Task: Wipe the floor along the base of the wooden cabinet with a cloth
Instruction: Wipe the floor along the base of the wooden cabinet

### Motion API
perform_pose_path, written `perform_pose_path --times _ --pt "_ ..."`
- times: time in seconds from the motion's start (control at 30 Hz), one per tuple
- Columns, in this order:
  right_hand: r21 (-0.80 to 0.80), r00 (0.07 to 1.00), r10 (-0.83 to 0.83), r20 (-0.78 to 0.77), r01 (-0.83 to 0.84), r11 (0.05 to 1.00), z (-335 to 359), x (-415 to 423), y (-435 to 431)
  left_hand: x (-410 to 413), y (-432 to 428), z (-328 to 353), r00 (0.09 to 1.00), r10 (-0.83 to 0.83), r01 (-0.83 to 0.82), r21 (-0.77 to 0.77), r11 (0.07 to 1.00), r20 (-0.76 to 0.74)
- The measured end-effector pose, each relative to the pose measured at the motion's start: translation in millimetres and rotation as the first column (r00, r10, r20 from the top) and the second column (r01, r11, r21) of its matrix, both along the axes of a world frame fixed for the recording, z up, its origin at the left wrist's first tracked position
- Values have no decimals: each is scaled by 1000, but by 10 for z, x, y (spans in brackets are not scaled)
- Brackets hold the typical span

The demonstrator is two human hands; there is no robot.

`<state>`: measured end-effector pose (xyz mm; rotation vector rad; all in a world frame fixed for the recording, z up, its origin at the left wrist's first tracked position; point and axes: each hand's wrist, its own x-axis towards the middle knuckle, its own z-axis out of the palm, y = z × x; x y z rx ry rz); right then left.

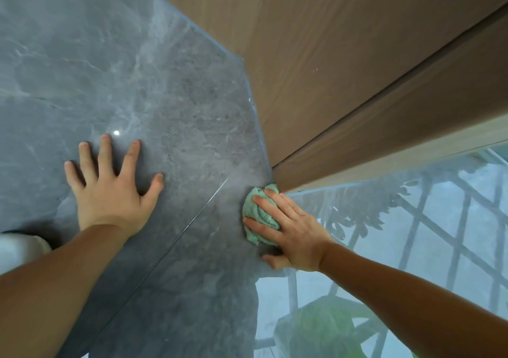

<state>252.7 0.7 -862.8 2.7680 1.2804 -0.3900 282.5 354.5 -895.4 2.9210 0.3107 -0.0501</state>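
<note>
A bunched mint-green cloth point(257, 211) lies on the glossy grey stone floor point(170, 104), right at the bottom corner of the brown wooden cabinet point(324, 63). My right hand point(291, 228) presses down on the cloth, fingers spread over it and thumb on the floor behind; part of the cloth is hidden under the palm. My left hand point(110, 187) rests flat on the floor to the left, fingers splayed, holding nothing.
A thin tile joint point(192, 220) runs diagonally between my hands. The floor at the lower right point(426, 234) mirrors a window grid and foliage. The cabinet's base edge point(255, 110) runs away toward the upper left. A white shape point(19, 247) sits at the left edge.
</note>
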Motion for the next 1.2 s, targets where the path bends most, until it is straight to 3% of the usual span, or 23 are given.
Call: perform_pose_path --times 0.17,0.3,0.4,0.47,0.6,0.63,0.87,1.07,1.13,1.2 --pt "-65 1000 7 -7 -7 998 -12 -76 -329 -3 -1 7 1000 3 -3 5 1000 -15" --pt "-155 969 -247 32 249 956 69 -155 -847 2 9 2 1000 4 -4 0 1000 3" --pt "-189 826 -559 72 561 806 187 -200 -1150 -3 4 -13 1000 2 -2 15 1000 7" --pt "-207 730 -679 75 678 705 194 -220 -1116 0 -7 -11 1000 4 -4 24 1000 11" --pt "-51 444 -896 35 896 442 109 -204 -500 -25 -53 3 1000 21 -21 18 1000 20" --pt "-28 417 -909 11 909 417 92 -211 -320 -42 -96 7 999 39 -39 6 999 23" --pt "-64 686 -725 -61 722 689 78 -456 148 -2 -855 69 946 314 -322 -146 935 -76" --pt "-67 923 -381 -52 377 924 78 -378 -403 -158 -1272 32 951 302 -308 -150 939 -65" --pt "-128 931 -365 -6 361 924 87 -241 -776 -172 -1258 20 955 291 -296 -127 947 -61" --pt "-179 849 -527 39 525 832 95 -213 -1093 -153 -1249 24 954 291 -297 -116 948 -66"
